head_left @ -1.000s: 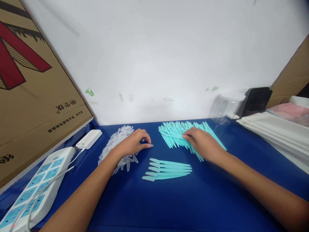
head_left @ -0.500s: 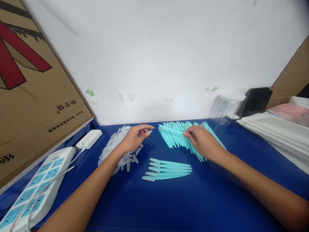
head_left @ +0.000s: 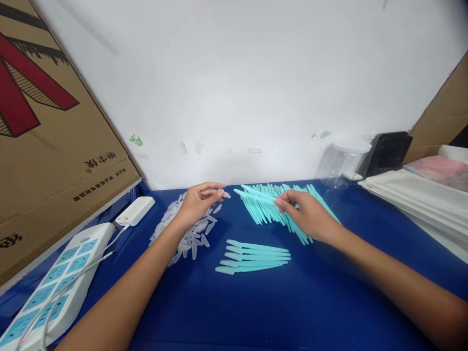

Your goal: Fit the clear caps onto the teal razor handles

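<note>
Between the fingertips of my left hand (head_left: 199, 202) is a small translucent blade cap (head_left: 226, 195). That hand hovers at the right edge of a pile of similar caps (head_left: 171, 219). My right hand (head_left: 303, 207) pinches a turquoise eyebrow razor (head_left: 258, 196) by its handle, its blade end pointing left toward the cap. The cap and the razor are apart. Below and behind this razor spreads a heap of turquoise eyebrow razors (head_left: 261, 212); whether a second one is in my fingers is unclear. Nearer to me, several razors lie in a row (head_left: 256, 258), blade ends to the left.
On the left stand a power strip (head_left: 54, 282) with cables, a white charger block (head_left: 135, 211) and a large cardboard box (head_left: 66, 146). A clear jar (head_left: 345, 163), a black object (head_left: 389, 153) and stacked white trays (head_left: 420, 195) occupy the right. A white wall rises behind the blue table.
My left hand has moved slightly left and now pinches a cap. My right hand has shifted a little left, and the razor in it stands out more clearly above the heap.
</note>
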Demonstrator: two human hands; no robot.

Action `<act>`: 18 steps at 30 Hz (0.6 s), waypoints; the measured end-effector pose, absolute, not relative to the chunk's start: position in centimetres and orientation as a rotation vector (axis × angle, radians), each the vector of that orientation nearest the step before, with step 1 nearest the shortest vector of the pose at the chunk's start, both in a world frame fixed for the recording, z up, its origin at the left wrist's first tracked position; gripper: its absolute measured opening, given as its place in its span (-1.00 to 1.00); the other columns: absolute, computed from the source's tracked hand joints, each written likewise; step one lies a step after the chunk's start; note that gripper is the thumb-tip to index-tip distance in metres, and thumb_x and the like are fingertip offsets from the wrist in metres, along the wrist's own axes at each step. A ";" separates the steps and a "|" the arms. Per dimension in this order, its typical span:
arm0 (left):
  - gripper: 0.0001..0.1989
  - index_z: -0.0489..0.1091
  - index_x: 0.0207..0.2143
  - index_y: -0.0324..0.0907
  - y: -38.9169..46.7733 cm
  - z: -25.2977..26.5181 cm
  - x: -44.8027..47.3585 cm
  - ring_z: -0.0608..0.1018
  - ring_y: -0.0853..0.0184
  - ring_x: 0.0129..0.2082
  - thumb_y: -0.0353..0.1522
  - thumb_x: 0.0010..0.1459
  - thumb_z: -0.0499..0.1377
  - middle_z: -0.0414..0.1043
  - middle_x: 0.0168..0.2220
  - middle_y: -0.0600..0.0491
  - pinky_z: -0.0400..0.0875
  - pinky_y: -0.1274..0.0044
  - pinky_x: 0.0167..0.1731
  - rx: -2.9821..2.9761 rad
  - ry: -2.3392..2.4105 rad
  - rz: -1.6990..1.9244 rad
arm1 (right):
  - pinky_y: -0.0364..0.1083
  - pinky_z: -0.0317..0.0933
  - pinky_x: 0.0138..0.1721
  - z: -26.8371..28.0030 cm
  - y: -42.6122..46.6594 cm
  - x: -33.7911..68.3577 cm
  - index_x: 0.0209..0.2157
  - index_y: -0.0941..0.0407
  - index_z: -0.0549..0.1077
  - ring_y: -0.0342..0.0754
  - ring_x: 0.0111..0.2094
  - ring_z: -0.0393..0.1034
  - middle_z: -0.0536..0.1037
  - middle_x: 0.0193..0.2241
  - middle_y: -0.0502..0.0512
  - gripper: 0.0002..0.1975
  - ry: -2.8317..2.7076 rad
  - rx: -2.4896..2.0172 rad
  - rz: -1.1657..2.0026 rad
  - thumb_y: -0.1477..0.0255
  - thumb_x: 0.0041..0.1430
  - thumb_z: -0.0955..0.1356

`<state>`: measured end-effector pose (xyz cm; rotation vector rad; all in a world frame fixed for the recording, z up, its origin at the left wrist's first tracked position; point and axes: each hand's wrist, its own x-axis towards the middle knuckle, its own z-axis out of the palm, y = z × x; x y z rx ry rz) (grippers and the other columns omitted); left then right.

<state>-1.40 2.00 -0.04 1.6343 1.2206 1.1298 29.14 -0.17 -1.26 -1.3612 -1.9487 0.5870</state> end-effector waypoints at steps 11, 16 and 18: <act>-0.55 0.61 -0.23 -0.23 2.3 -0.5 -1.4 0.67 0.15 -0.23 -0.03 0.05 0.41 0.68 -0.25 -0.14 0.50 0.36 -0.14 1.567 1.260 1.179 | -0.09 0.19 -0.37 -0.8 -0.5 28.9 -0.48 0.08 0.40 -0.04 -0.42 0.37 0.52 -0.49 0.03 -0.59 -1.945 -1.302 0.620 0.12 0.35 0.27; -0.56 0.62 -0.28 -0.20 2.3 -0.4 -1.3 0.64 0.18 -0.29 0.01 0.08 0.37 0.67 -0.33 -0.09 0.46 0.42 -0.25 1.598 1.309 1.182 | -0.07 0.20 -0.34 -1.0 -0.5 28.9 -0.46 0.08 0.40 -0.03 -0.39 0.39 0.54 -0.46 0.04 -0.61 -1.952 -1.295 0.641 0.13 0.35 0.27; -0.57 0.62 -0.28 -0.20 2.4 -0.5 -1.3 0.63 0.19 -0.31 0.00 0.07 0.37 0.67 -0.34 -0.08 0.44 0.43 -0.28 1.592 1.317 1.186 | -0.07 0.19 -0.35 -1.1 -0.5 29.0 -0.45 0.08 0.41 -0.02 -0.38 0.39 0.55 -0.45 0.04 -0.63 -1.956 -1.299 0.646 0.15 0.35 0.27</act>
